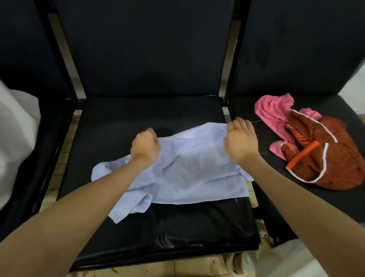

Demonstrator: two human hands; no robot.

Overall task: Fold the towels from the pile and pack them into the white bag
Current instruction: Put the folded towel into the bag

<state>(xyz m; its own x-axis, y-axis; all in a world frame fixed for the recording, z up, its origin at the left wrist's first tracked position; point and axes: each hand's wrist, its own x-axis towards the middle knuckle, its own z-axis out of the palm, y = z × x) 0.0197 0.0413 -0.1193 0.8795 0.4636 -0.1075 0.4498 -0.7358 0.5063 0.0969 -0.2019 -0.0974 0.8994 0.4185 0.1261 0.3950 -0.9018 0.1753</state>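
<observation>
A light blue towel [186, 170] lies rumpled across the middle black seat [162, 231]. My left hand [145, 146] grips its far edge on the left side, fingers curled. My right hand [240, 141] pinches the far edge at the right corner. On the right seat [335, 202] lies the pile: a pink towel [273, 111] under a rust-red towel [331, 155] with white piping and an orange band. The white bag [4, 130] stands on the left seat, partly cut off by the frame edge.
Three dark chairs stand side by side with tall backrests [148, 42] behind the seats. Gaps between the seats show tiled floor [62, 152]. White fabric [285, 263] hangs at the bottom right near my feet.
</observation>
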